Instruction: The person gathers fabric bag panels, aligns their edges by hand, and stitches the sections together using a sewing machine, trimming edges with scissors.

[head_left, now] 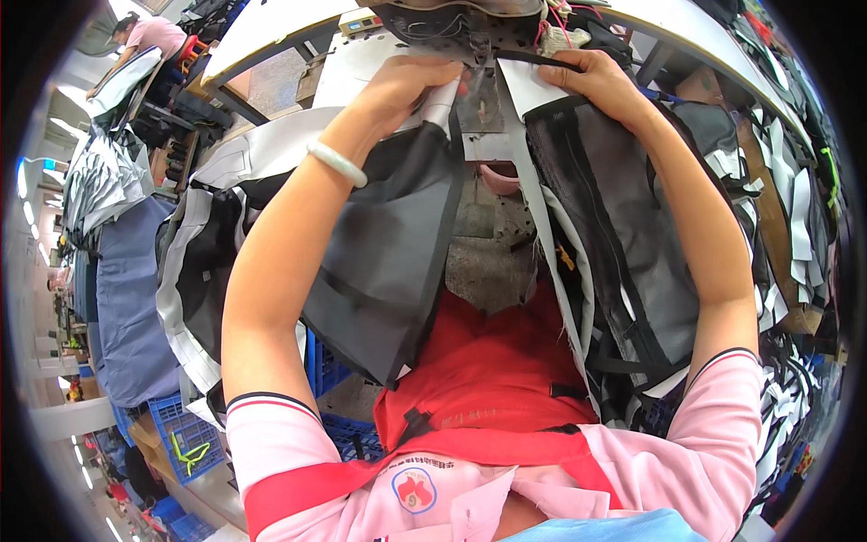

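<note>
My left hand (405,88) is up by the sewing machine (452,20), its fingers closed on the white top edge of a dark grey fabric panel (388,235). That panel hangs down toward my lap. To the right, my right hand (598,83) pinches the white-edged corner of a black mesh fabric piece (614,226), with a black strip along its top. A long dark seam or zipper runs down this piece, and its cut edge is frayed. The two pieces hang apart, with a gap between them. A pale bangle circles my left wrist.
Pale worktables (262,41) flank the machine. A pink bowl (498,179) sits below the machine bed. Stacked fabric pieces (777,208) crowd the right side, and more cloth (135,289) hangs at left above a blue crate (185,438). Another person (153,38) works at the far left.
</note>
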Action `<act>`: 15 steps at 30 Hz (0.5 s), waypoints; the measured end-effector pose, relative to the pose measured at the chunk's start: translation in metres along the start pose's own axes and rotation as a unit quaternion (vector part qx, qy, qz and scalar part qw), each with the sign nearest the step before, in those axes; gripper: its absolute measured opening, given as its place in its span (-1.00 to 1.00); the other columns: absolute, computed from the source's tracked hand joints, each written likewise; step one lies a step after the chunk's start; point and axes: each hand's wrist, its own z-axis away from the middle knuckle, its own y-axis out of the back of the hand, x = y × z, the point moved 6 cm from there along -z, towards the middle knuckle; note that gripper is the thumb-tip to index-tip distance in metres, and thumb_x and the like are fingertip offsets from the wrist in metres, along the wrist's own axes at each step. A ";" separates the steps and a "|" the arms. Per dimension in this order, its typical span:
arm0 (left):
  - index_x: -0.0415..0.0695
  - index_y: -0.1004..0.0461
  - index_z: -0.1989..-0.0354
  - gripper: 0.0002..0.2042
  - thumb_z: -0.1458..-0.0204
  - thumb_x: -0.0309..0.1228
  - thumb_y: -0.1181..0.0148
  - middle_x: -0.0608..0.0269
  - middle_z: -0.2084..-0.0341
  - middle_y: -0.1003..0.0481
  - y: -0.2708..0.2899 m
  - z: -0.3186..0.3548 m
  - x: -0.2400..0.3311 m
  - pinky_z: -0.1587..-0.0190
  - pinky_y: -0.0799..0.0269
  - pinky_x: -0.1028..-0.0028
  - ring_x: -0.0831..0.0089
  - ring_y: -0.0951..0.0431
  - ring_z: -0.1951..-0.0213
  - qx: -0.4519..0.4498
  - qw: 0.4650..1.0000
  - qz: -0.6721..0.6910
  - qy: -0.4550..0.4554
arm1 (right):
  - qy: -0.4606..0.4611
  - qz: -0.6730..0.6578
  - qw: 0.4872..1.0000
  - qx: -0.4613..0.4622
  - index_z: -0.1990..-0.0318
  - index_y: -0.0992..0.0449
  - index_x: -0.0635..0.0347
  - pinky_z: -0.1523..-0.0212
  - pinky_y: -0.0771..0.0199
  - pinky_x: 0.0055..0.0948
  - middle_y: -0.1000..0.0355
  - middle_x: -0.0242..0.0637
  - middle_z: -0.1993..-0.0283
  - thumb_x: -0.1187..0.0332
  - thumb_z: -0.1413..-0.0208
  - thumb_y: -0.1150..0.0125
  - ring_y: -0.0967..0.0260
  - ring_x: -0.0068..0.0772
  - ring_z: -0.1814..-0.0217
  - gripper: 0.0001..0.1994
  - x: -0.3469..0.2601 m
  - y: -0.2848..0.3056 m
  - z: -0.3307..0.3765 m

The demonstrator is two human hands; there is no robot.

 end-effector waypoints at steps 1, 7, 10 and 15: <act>-0.40 -0.46 0.01 -0.64 -0.13 -0.35 -0.20 0.10 0.26 -0.56 -0.004 0.003 -0.003 0.13 -0.42 0.55 0.47 -0.51 0.17 -0.024 0.999 0.025 0.016 | -0.004 0.039 0.999 0.015 0.09 -0.54 0.29 0.11 -0.33 -0.58 -0.46 -0.48 0.29 0.09 -0.19 -0.19 -0.31 -0.70 0.23 -0.61 0.001 0.006 0.006; -0.32 -0.52 0.15 -0.78 -0.05 -0.49 -0.12 0.25 0.43 -0.57 -0.051 0.079 -0.054 0.32 -0.39 0.50 0.58 -0.46 0.39 -0.034 0.973 -0.225 -0.029 | 0.083 0.238 0.965 0.071 -0.23 -0.34 0.08 -0.28 -0.15 -0.33 -0.40 -0.20 -0.15 0.00 -0.12 -0.20 -0.28 -0.29 -0.23 -0.42 -0.027 0.064 0.092; -0.36 -0.51 0.21 -0.83 -0.05 -0.54 -0.09 0.27 0.48 -0.55 -0.081 0.121 -0.099 0.33 -0.40 0.49 0.58 -0.46 0.39 -0.084 0.972 -0.209 -0.074 | -0.026 0.416 0.897 0.145 -0.37 -0.11 0.11 -0.38 -0.02 -0.31 -0.16 -0.16 -0.37 0.14 0.07 -0.36 -0.07 -0.22 -0.42 -0.17 0.011 0.126 0.168; -0.16 -0.58 0.24 -0.79 -0.05 -0.32 -0.14 -0.02 0.32 -0.54 -0.112 0.155 -0.159 0.19 -0.44 0.16 -0.04 -0.53 0.24 -0.100 0.883 -0.456 -0.048 | -0.358 0.041 0.933 0.021 -0.13 -0.38 0.36 -0.20 -0.21 -0.37 -0.37 -0.07 -0.16 0.19 0.14 -0.40 -0.29 -0.26 -0.20 -0.34 0.047 0.098 0.276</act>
